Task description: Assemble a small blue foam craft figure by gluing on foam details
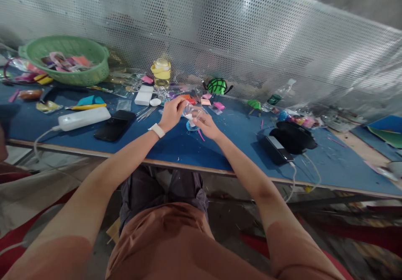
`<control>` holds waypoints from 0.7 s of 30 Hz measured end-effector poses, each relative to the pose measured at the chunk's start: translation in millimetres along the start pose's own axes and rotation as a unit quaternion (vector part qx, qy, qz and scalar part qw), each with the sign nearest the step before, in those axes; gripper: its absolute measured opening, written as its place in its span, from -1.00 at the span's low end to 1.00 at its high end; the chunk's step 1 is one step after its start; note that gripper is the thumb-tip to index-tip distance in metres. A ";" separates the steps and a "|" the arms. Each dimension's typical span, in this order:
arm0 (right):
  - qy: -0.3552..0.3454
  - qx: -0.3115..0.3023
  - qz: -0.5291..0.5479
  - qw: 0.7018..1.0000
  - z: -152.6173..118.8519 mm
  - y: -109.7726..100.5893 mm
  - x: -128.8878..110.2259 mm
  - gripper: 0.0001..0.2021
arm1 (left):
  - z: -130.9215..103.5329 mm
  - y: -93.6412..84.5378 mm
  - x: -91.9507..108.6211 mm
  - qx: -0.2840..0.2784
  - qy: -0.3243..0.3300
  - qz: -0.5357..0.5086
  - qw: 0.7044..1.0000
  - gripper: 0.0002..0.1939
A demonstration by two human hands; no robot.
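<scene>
My left hand (172, 113), with a pale band on its wrist, is closed at the fingertips on the edge of a crinkled clear plastic packet (187, 110). From the other side my right hand (206, 123) pinches the same packet, thumb toward me. Something white (190, 119) shows in or against the plastic; its kind is unclear. Just under the hands lies a small blue round thing (189, 126), partly covered. A thin pink strip (201, 135) rests beside it. Beyond the fingers are small orange and pink packets of soft material, among them a bright pink one (219, 105).
A green basket (102, 68) of packets stands back left. Nearer lie a white power strip (84, 119) and a black phone (115, 125). A yellow-banded jar (162, 73) and green-and-black turtle-like figure (216, 86) stand before the perforated metal panel (245, 32). A black device (276, 150) sits right.
</scene>
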State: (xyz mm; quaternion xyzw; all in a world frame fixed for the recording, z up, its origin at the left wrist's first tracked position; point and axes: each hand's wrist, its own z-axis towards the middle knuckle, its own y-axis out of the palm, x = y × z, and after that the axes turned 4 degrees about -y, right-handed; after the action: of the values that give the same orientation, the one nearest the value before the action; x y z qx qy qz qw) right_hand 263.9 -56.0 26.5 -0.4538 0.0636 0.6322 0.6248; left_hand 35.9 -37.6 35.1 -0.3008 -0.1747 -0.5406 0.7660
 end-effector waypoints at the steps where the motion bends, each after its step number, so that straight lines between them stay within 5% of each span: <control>1: 0.005 -0.003 0.002 1.000 0.2 -0.3 -0.1 -0.25 | 1.0 -1.0 -1.2 0.005 -0.001 0.003 1.000 -0.52; 9: 0.017 0.002 -0.017 1.000 3.2 -8.6 -5.5 -0.29 | 5.1 -5.5 -7.8 0.028 0.006 0.013 1.000 -0.39; 15: 0.077 0.134 0.020 0.988 4.3 -21.2 -3.0 -0.23 | 9.8 -20.1 -14.1 0.070 -0.044 0.057 0.995 -0.61; 21: 0.099 0.166 0.049 0.980 5.8 -27.8 -1.9 -0.19 | 23.4 -43.0 -22.0 -0.053 -0.098 0.174 0.978 -0.70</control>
State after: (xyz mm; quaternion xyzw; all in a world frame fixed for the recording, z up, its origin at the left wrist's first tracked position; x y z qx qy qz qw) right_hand 284.2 -47.8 44.6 -0.4005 0.2515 0.5950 0.6499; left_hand -10.7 -16.5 51.5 -0.4183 -0.1649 -0.3752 0.8106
